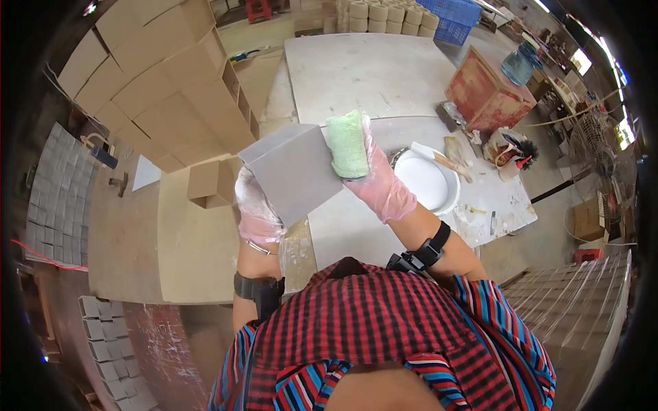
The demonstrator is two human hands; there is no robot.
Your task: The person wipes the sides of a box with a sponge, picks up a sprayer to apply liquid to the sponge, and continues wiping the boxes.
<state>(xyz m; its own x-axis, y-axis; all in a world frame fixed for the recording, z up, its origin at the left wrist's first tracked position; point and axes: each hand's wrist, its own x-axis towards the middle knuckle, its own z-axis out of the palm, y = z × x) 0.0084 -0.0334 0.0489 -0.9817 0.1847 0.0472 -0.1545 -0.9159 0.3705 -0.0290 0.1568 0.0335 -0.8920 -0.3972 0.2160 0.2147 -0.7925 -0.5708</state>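
Note:
My left hand [259, 205], in a thin whitish-pink glove, holds a grey open-looking box [298, 171] up over the table. Most of its fingers are hidden behind or inside the box. My right hand [380, 175], gloved the same way, is closed round a fuzzy light green pad [348, 145]. The pad is level with the box's upper right side, very close to it; whether they touch I cannot tell. Just right of that hand stands a round tub of white paste [425, 179], with a flat brush [439, 161] lying across its rim.
Stacked brown cardboard boxes [157, 89] rise at the left, and one small brown box [210, 183] lies on the table [185, 253]. A stained red block [490, 89] carries a blue water bottle [522, 65] at the back right. Scraps and a small pail [506, 145] are on the right side.

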